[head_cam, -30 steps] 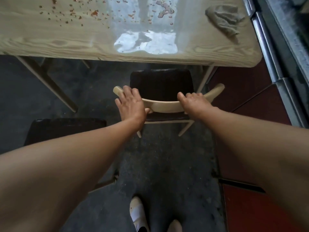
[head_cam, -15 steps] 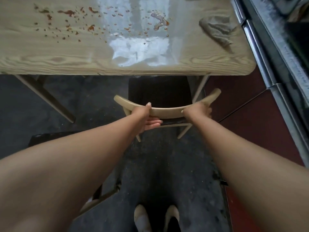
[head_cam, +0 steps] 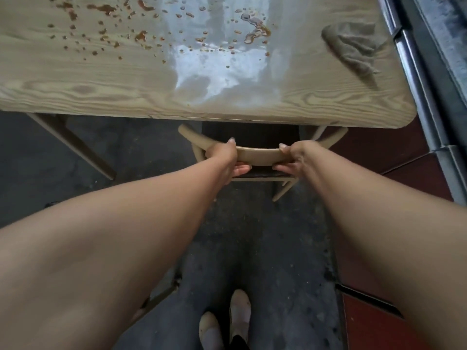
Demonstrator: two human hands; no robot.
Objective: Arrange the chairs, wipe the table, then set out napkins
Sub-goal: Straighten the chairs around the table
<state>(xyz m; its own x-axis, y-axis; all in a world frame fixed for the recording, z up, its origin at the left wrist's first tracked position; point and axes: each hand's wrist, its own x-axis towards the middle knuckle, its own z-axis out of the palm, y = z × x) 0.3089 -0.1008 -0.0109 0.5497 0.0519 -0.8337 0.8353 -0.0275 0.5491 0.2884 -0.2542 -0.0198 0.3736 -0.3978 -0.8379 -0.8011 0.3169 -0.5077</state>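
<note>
One chair [head_cam: 257, 157] further under one table [head_cam: 101, 94]

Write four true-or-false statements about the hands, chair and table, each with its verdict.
1. The left hand and right hand both grip the chair by its backrest. True.
2. The table is wiped clean. False: brown droplets are scattered over it.
3. A crumpled cloth lies on the table's right side. True.
4. The chair stands wholly clear of the table. False: its seat reaches under the table's edge.
</note>
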